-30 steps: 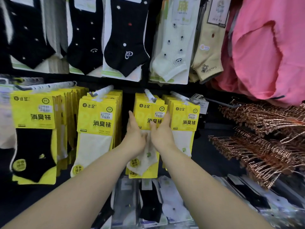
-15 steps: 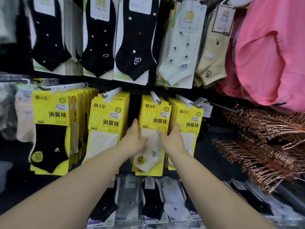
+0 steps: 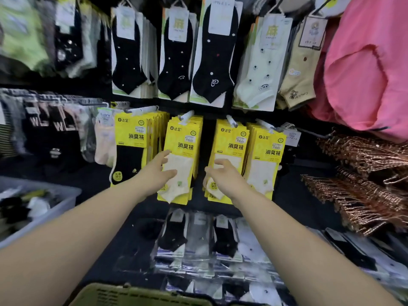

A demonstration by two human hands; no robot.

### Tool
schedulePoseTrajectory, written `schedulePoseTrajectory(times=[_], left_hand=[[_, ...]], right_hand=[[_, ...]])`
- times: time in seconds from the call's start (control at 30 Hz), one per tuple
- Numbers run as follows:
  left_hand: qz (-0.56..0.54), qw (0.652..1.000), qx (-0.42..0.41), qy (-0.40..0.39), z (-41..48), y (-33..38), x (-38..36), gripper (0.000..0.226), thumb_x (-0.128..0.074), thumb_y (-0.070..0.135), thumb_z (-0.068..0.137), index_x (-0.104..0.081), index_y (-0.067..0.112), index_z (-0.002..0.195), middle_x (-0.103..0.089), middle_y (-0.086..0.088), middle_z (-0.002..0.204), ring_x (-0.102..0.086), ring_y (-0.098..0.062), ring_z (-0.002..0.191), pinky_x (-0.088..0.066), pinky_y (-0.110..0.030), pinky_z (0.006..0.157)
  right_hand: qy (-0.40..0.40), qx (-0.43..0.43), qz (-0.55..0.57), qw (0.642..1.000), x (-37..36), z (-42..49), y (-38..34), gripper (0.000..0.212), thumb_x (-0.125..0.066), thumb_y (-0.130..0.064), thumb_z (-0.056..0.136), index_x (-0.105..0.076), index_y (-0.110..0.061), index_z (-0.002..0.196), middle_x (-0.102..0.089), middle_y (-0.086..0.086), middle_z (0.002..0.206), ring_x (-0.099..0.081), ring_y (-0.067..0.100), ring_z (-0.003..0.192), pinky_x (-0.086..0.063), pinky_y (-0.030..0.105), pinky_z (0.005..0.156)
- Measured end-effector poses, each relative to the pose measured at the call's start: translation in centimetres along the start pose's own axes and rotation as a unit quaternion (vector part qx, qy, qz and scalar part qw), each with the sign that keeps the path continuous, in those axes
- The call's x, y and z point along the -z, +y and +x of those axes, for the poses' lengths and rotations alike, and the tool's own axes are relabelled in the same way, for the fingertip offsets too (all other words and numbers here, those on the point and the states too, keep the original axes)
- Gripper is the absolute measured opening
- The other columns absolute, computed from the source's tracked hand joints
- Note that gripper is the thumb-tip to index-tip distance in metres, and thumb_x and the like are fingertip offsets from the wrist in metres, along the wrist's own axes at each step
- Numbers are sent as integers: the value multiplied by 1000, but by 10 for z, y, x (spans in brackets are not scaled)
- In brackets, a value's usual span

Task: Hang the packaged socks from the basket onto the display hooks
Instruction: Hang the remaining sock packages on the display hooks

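Dark display rack (image 3: 204, 138), yellow sock packs (image 3: 234, 140) on middle-row hooks (image 3: 187, 115), black dotted socks (image 3: 212, 62) along top, clear packs (image 3: 198, 239) below.

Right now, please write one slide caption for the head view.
Left hand and right hand, both open, in front of yellow sock packs hung on display hooks; green basket below.

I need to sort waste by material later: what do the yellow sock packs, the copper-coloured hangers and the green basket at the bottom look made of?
Yellow sock packs: printed card, possibly film-covered; flat stiff edges, slight sheen.
Copper-coloured hangers: thin metal wire, probably plated; bright glints.
Green basket: moulded plastic, matt; slotted rim.
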State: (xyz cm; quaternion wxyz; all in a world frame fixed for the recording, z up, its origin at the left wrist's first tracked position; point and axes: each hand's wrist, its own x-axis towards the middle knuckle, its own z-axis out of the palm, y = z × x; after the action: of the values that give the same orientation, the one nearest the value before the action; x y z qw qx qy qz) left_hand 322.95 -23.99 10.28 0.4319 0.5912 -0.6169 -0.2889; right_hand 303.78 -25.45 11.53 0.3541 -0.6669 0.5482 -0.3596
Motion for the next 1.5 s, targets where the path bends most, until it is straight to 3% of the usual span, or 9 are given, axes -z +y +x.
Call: schedulePoseTrajectory(times=[0.1, 0.17, 0.37, 0.63, 1.03, 1.17, 1.3, 1.4, 1.5], left_hand=[[30, 999, -36, 6, 14, -13, 14, 77, -56, 17, 94, -8, 39, 150, -18, 3, 158, -32, -16, 136, -38, -24, 97], [56, 997, -60, 7, 28, -16, 20, 86, -59, 16, 92, -1, 43, 149, -8, 4, 160, -22, -13, 141, -33, -27, 106], [39, 997, -69, 21, 85, -14, 12, 97, -60, 17, 92, 17, 22, 149, 6, -3, 161, 0, -18, 148, -10, -37, 119], [-99, 989, -105, 37, 136, -26, -8, 66, -41, 8, 100, 1, 13, 151, -29, -8, 151, -30, -23, 140, -23, -38, 116], [-93, 994, -62, 14, 102, -29, -1, 71, -43, 27, 100, 5, 20, 152, -15, -6, 159, -20, -21, 145, -17, -37, 117], [-64, 990, -129, -4, 63, -60, 35, 48, -51, 22, 97, -36, 26, 142, -38, 8, 148, -30, -12, 141, -26, -30, 114], [-58, 978, -169, 106, 52, -95, 86, 31, -52, 0, 93, -55, 20, 116, -59, 7, 121, -53, -11, 122, -38, -21, 105], [-84, 975, -133, 155, 65, -106, 110, 40, -56, 6, 93, -46, 18, 129, -51, 12, 120, -49, 3, 113, -33, 4, 82], [-146, 977, -126, 96, 85, -112, 116, 34, -56, 11, 94, -50, 30, 121, -57, 21, 111, -52, 24, 96, -38, 5, 72]], right_hand=[[-8, 45, 8, 999, -17, 14, -5, 54, -47, -36, 98, -24, -30, 146, -43, 7, 145, -48, 21, 121, -43, 22, 82], [3, 74, 29, 997, -28, 27, -10, 60, -49, -32, 97, -19, -32, 149, -31, 1, 153, -36, 20, 136, -36, 26, 101], [69, 73, 27, 995, -58, 86, -26, 67, -40, -36, 100, 1, -26, 152, -16, -3, 158, -22, 19, 143, -24, 30, 108], [152, 53, 76, 984, -89, 142, -20, 53, -31, -38, 102, -15, -16, 148, -53, 5, 132, -54, 26, 114, -36, 27, 81], [198, 8, 87, 976, -86, 100, -17, 70, -56, -36, 93, -20, -11, 148, -37, 4, 147, -38, 21, 134, -33, 31, 107], [246, 117, 26, 962, -100, 58, -12, 52, -59, -15, 89, -36, -14, 135, -40, 0, 133, -39, 16, 126, -34, 35, 109], [101, 155, 22, 982, -133, 53, -28, 36, -52, -15, 94, -41, -26, 126, -44, -11, 124, -44, 5, 118, -39, 23, 101], [-4, 96, 52, 994, -163, 74, -47, 53, -51, -21, 97, -27, -22, 144, -38, -6, 144, -36, 9, 132, -34, 27, 108], [-12, 38, 59, 997, -184, 98, -59, 78, -54, -32, 94, -3, -20, 152, -30, -1, 153, -33, 18, 138, -30, 33, 111]])
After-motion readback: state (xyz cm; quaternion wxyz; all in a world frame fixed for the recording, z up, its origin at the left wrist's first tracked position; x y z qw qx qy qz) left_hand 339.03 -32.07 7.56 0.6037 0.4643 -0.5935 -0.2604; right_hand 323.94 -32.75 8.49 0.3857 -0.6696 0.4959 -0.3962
